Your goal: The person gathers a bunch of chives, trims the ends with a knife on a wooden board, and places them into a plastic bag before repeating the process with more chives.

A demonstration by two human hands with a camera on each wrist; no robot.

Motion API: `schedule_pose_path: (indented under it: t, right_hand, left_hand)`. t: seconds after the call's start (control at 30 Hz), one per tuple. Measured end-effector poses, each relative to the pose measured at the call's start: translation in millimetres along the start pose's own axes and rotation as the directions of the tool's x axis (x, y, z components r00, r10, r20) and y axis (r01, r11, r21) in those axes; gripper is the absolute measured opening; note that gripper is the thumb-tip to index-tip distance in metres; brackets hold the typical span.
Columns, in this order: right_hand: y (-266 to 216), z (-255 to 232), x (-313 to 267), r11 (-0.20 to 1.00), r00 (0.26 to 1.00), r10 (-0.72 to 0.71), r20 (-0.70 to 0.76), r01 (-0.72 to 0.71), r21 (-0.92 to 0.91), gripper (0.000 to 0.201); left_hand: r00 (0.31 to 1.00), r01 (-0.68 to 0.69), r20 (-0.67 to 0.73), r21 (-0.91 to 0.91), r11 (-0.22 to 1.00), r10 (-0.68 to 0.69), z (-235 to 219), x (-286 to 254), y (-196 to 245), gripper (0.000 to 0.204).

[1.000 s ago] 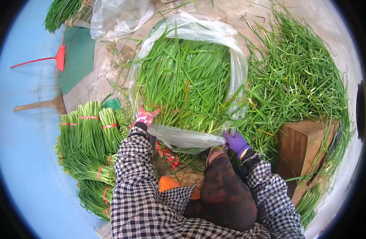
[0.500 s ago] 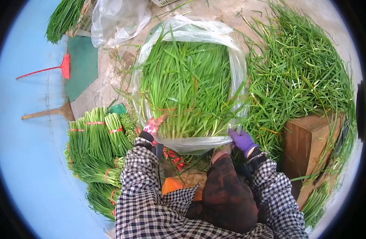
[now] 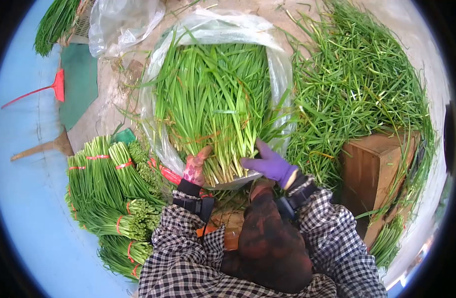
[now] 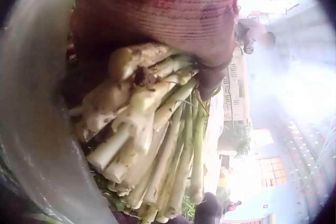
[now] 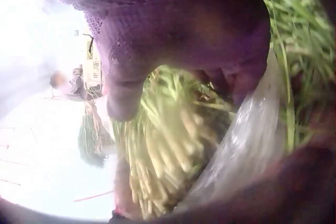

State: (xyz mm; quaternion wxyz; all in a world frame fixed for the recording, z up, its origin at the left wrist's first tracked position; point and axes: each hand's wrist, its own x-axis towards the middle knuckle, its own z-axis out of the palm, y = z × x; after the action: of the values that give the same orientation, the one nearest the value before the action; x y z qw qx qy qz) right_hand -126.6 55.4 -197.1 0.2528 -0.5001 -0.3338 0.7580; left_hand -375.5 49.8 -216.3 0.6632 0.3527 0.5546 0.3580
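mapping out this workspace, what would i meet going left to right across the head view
Red broom → stack of tied green bundles → left hand → right hand → brown box

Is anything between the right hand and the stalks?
Nothing visible: the right hand is spread beside the stalks. In the right wrist view, the bag runs along one side of them, not over their exposed pale ends.

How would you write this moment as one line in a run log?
left hand: touching greens near pale ends; right hand: spread beside greens; greens: lying in open plastic bag; tied bundles: piled left of bag
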Motion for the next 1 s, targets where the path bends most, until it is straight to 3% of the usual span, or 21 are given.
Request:
schedule_pose_path:
  t: [0.07, 0.17, 0.23, 0.3, 0.37, 0.4, 0.5, 0.53, 0.57, 0.63, 0.67, 0.7, 0.73, 0.77, 0.8, 0.83, 0.87, 0.9, 0.93, 0.97, 1.0]
  right_hand:
    - [-7, 29, 2, 0.995, 0.998, -0.047, 0.041, 0.043, 0.089, 0.085]
    - [-15, 38, 14, 0.956, 0.963, -0.265, -0.037, 0.258, -0.139, 0.089]
    - [-28, 37, 8, 0.895, 0.976, -0.088, -0.197, -0.009, -0.446, 0.09]
    - [-25, 23, 14, 0.881, 0.978, -0.084, -0.19, -0.016, -0.472, 0.09]
    - [-25, 7, 20, 0.926, 0.981, 0.178, -0.076, -0.193, -0.324, 0.084]
    - [-1, -1, 28, 0.981, 0.999, -0.02, -0.043, 0.011, -0.192, 0.073]
    - [-36, -18, 17, 0.991, 0.981, 0.089, 0.172, -0.104, 0.081, 0.054]
    - [-43, -24, 13, 0.991, 0.976, 0.09, 0.196, -0.107, 0.077, 0.041]
    - [-38, -36, 13, 0.992, 0.977, 0.091, 0.191, -0.107, 0.073, 0.041]
    - [-24, -57, 13, 0.999, 0.937, 0.043, 0.347, -0.048, 0.006, 0.03]
    - [-19, -63, 11, 0.999, 0.918, 0.041, 0.393, -0.036, -0.019, 0.025]
    - [-11, -62, 11, 0.999, 0.919, 0.046, 0.392, -0.041, -0.02, 0.025]
    - [-1, -60, 11, 1.0, 0.928, -0.015, 0.371, 0.017, -0.002, 0.022]
    - [-2, -61, 11, 0.933, 0.87, -0.227, 0.438, 0.323, -0.157, 0.021]
    - [-2, -61, 11, 0.753, 0.765, -0.427, 0.482, 0.596, -0.278, 0.02]
    - [-10, -55, 7, 0.754, 0.764, -0.426, 0.485, 0.596, -0.276, 0.02]
    - [-21, -45, 4, 0.919, 0.884, -0.255, 0.392, 0.347, -0.186, 0.02]
    - [-25, -40, 1, 0.995, 0.946, -0.048, 0.32, 0.072, -0.064, 0.02]
    - [-17, -38, 6, 0.964, 0.925, -0.209, 0.318, 0.25, -0.095, 0.021]
    - [-11, -40, 6, 0.963, 0.925, -0.209, 0.316, 0.251, -0.096, 0.021]
    - [-6, -41, 8, 0.924, 0.894, -0.312, 0.321, 0.365, -0.117, 0.024]
  left_hand:
    - [0.99, 0.125, -0.057, -0.033, 0.992, -0.126, 16, 0, 22, 0.046]
    - [0.961, 0.208, -0.179, -0.034, 0.978, -0.21, 37, 12, 25, 0.038]
    - [0.981, 0.049, -0.195, 0.153, 0.987, -0.019, 40, 16, 4, 0.044]
    - [0.967, 0.076, -0.251, 0.171, 0.982, -0.032, 47, 17, 4, 0.05]
    - [0.976, 0.086, -0.208, 0.117, 0.989, -0.061, 44, 14, 12, 0.049]
    - [0.975, 0.125, -0.198, 0.128, 0.984, -0.099, 45, 11, 25, 0.049]
    - [0.981, 0.128, -0.159, 0.106, 0.986, -0.11, 24, 9, 27, 0.047]
    - [0.983, 0.127, -0.162, 0.269, 0.955, -0.085, 12, 9, 19, 0.054]
    - [0.984, 0.124, -0.158, 0.265, 0.956, -0.084, 14, 6, 24, 0.054]
    - [0.926, 0.096, -0.377, 0.163, 0.982, -0.028, 17, -2, 32, 0.065]
    - [0.879, 0.003, -0.427, 0.45, 0.893, 0.212, 14, -1, 25, 0.078]
    - [0.88, 0.007, -0.427, 0.447, 0.895, 0.206, 16, -4, 22, 0.078]
    - [0.797, -0.107, -0.403, 0.64, 0.761, 0.45, 35, -10, 42, 0.076]
    - [0.674, -0.184, -0.318, 0.802, 0.568, 0.667, 51, -15, 61, 0.075]
    - [0.675, -0.181, -0.32, 0.802, 0.569, 0.666, 62, -19, 76, 0.075]
    - [0.72, -0.217, -0.151, 0.878, 0.427, 0.677, 72, -24, 89, 0.064]
    - [0.752, -0.265, 0.02, 0.924, 0.274, 0.659, 78, -24, 95, 0.053]
    - [0.75, -0.264, 0.021, 0.926, 0.27, 0.661, 81, -19, 87, 0.053]
    - [0.755, -0.426, 0.193, 0.87, 0.246, 0.627, 84, -11, 79, 0.043]
    - [0.726, -0.576, 0.36, 0.784, 0.231, 0.586, 88, -7, 72, 0.033]
    - [0.759, -0.531, 0.331, 0.812, 0.24, 0.561, 93, -9, 67, 0.028]
